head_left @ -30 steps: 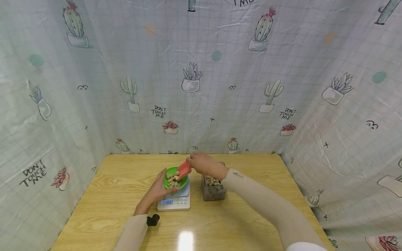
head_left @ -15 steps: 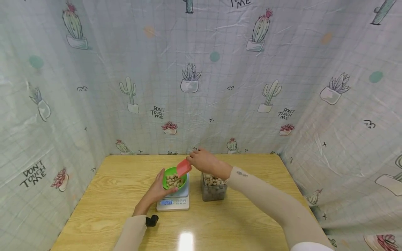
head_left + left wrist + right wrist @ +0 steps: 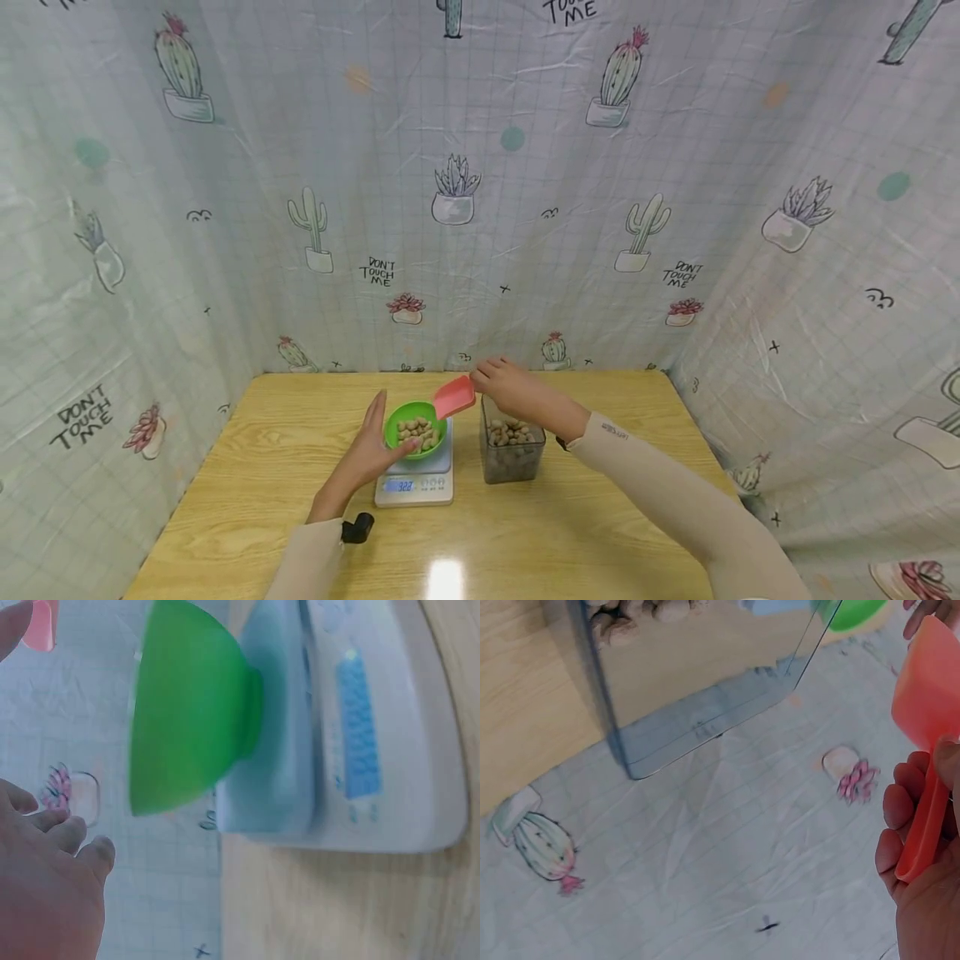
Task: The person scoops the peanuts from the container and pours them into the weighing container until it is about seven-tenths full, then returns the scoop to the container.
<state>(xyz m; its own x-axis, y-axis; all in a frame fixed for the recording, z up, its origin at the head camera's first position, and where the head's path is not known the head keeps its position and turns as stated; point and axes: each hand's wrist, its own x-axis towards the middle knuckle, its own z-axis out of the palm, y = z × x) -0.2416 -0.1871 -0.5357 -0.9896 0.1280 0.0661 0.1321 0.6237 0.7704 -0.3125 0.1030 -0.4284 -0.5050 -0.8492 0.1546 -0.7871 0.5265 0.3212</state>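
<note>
A green bowl (image 3: 411, 410) holding peanuts in the shell (image 3: 417, 433) stands on a white kitchen scale (image 3: 414, 500) with a lit display. Beside the bowl is my left hand (image 3: 367, 450), thumb and fingers spread; in the left wrist view a gap shows between its fingers and the bowl (image 3: 187, 712). My right hand (image 3: 517, 390) grips a red scoop (image 3: 454, 397) by the handle, its fingers curled round it in the right wrist view. The scoop tilts toward the bowl, its lip overlapping the bowl's right rim in the head view. No peanuts show in the scoop.
Right of the scale stands a clear plastic container (image 3: 512, 464) with more peanuts, partly beneath my right hand and forearm. The wooden table (image 3: 600, 500) ends at a cactus-print curtain (image 3: 480, 317) behind and at both sides.
Peanuts have slid from the scoop into the bowl. The scoop and right hand have shifted right, away from the bowl. My left hand has let go of the bowl. The scale's digits have changed.
</note>
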